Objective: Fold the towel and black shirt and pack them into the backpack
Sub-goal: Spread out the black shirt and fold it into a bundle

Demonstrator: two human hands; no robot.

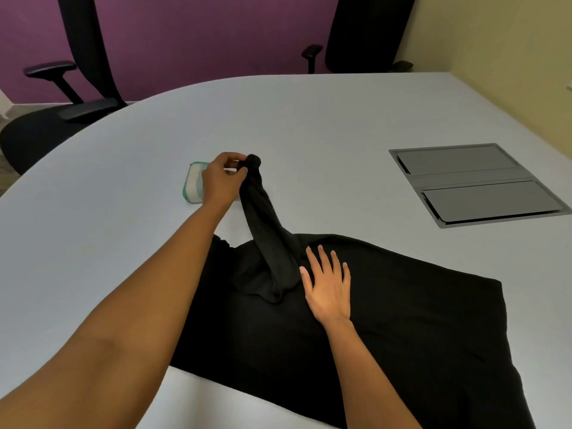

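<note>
Grey table (309,119): black shirt (402,320), sleeve in left hand (221,181); folded towel (193,184) beside.

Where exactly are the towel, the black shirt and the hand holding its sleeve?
towel (192,184): head view, on its white and green folded face.
black shirt (402,305): head view, on the flat body panel.
left hand (220,178): head view, on the back of the hand.

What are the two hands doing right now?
Left hand: closed, fingers pinching the black shirt's sleeve end, lifted off the table.
Right hand: open, lying flat on the shirt.
</note>
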